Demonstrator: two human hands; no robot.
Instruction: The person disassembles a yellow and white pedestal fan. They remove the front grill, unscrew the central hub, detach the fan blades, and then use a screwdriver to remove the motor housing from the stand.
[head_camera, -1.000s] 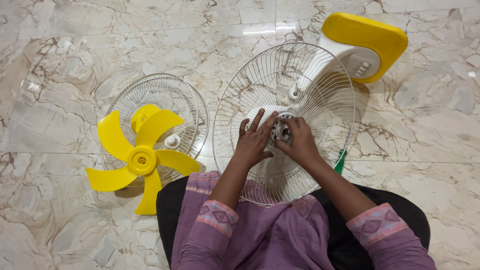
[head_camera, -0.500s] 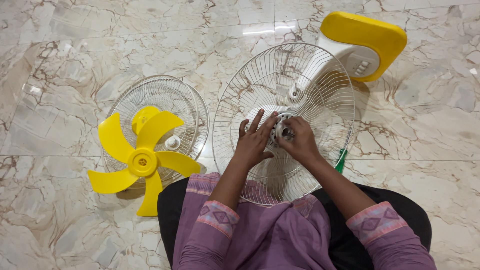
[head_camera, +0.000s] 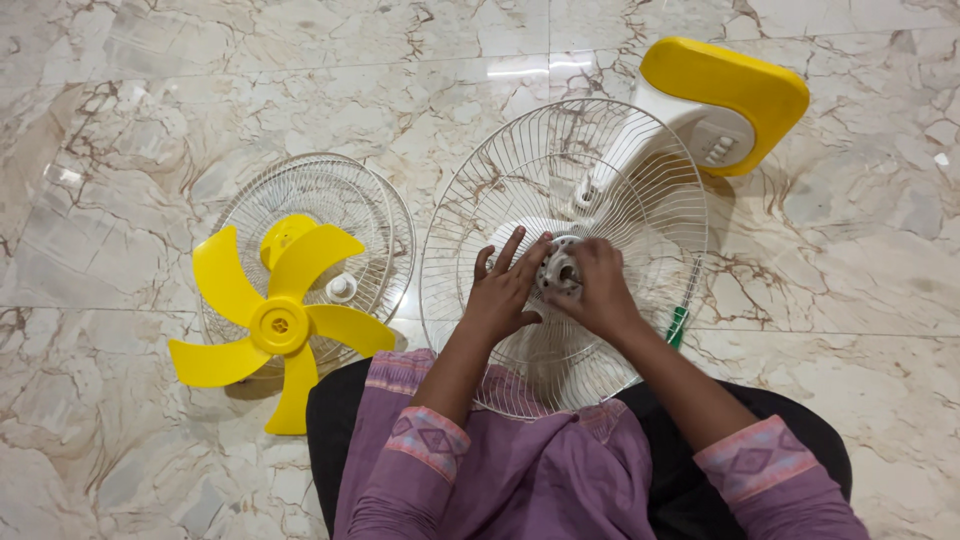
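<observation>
Fingers (head_camera: 508, 262) of left hand (head_camera: 503, 290) spread flat, pressed on the wire of white rear fan guard (head_camera: 640, 200) just left of its centre hub. Fingers (head_camera: 590, 262) of right hand (head_camera: 600, 290) curled and pinching white ribbed locking nut (head_camera: 560, 272) at that hub; nut sits between the two hands, touching both. Cannot tell how tight the pinch is, thumb hidden behind the nut.

Guard stands tilted around and beneath both hands, its lower rim resting against purple lap (head_camera: 540, 470). White neck (head_camera: 625, 160) seen through the wires above the fingers, running up and right to yellow fan base (head_camera: 730, 90) with a white button panel, lying on marble floor (head_camera: 850, 260) well beyond the right fingers. Green tool handle (head_camera: 679, 326) pokes out just right of the right wrist, behind the guard's rim; rest of it hidden.

Well left of the left fingers: yellow five-blade propeller (head_camera: 280, 322) lying flat, partly over white front guard (head_camera: 330, 200), which lies on the floor apart from the rear guard. Small white knob (head_camera: 342, 287) rests on that front guard, just right of the propeller's hub.

Purple sleeves with patterned cuffs cover both forearms below the hands.
</observation>
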